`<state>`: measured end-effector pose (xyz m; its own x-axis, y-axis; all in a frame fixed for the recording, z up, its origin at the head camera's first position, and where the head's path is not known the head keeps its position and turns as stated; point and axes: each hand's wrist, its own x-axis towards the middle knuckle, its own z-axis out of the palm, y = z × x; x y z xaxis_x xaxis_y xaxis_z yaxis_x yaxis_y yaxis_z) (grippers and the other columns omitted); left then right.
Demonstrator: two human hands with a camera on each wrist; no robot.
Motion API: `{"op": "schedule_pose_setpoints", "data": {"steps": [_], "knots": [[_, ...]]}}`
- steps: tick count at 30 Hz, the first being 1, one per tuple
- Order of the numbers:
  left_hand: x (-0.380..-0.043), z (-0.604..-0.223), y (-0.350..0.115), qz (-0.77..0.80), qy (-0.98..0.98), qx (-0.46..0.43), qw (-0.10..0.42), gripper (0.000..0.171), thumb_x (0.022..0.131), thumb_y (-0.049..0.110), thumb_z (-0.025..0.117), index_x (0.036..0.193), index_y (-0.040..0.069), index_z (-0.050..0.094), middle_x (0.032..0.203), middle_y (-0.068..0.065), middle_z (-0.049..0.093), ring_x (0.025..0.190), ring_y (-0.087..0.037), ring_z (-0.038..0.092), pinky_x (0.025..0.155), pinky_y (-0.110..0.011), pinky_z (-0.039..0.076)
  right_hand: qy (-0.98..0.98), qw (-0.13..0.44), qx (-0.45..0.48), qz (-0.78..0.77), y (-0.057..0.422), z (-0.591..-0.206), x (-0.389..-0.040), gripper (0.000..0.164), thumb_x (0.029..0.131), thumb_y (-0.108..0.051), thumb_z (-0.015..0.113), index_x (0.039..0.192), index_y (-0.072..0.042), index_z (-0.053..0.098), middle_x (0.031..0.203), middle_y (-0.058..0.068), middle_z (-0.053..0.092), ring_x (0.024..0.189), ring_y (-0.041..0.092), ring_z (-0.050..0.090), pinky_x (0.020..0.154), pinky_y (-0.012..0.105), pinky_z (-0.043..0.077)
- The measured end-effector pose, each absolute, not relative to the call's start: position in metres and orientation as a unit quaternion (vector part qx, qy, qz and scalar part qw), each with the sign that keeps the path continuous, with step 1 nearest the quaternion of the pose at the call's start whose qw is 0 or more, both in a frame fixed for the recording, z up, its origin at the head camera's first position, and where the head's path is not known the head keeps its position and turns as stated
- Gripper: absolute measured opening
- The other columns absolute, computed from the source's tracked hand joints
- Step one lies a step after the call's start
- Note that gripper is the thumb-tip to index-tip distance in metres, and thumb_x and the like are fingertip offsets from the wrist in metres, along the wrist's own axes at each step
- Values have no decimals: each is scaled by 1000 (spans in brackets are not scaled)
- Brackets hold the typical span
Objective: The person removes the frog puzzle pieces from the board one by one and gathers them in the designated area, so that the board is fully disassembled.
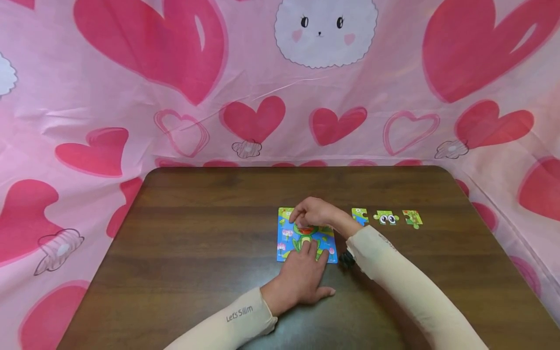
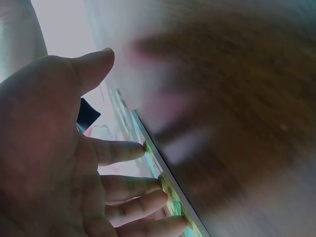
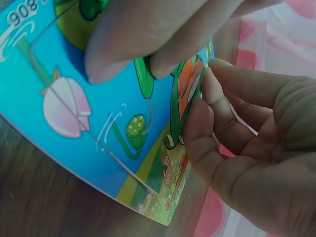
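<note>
A square frog jigsaw puzzle (image 1: 285, 234) lies on the wooden table, its blue, green and pink picture partly covered by both hands. My left hand (image 1: 302, 274) reaches in from the near side. Its outstretched fingers (image 2: 131, 187) rest on the puzzle's lower part, the thumb spread away. Above it, my right hand (image 1: 317, 212) bends over the upper part of the board. In the right wrist view its curled thumb and fingers (image 3: 197, 121) pinch at the edge of the puzzle piece with the frog's orange mouth (image 3: 188, 81).
Right of the puzzle, three loose pieces stand apart in a row: a blue-green one (image 1: 359, 215), one with the frog's eyes (image 1: 387, 218) and a green one (image 1: 412, 218). A pink heart-print cloth (image 1: 262, 53) hangs behind the brown table (image 1: 197, 228).
</note>
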<state>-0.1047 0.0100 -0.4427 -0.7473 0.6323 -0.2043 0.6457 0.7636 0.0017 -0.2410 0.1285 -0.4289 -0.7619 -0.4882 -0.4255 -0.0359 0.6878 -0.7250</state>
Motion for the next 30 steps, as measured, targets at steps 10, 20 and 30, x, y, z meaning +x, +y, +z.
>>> {"op": "schedule_pose_setpoints", "data": {"steps": [10,20,30], "knots": [[-106,-443,11,-39,933,346,88,88,86,79,53,151,20,45,149,-13,49,130,-26,47,77,-32,54,863,310,-156,-366,130,-424,-239,17,92,2,66,104,-5,75,86,5,72,73,16,56,69,28,50],[-105,-442,11,-37,933,345,98,88,86,80,52,150,20,45,149,-13,50,131,-25,48,78,-32,55,851,312,-176,-383,132,-423,-238,21,90,8,63,105,-2,74,80,7,68,68,16,52,63,28,46],[-105,-441,16,-49,939,329,91,91,84,84,48,148,20,46,139,-11,52,122,-23,48,64,-27,50,845,308,-199,-390,135,-423,-239,18,93,6,64,105,-2,74,81,7,66,69,16,51,65,27,45]]}}
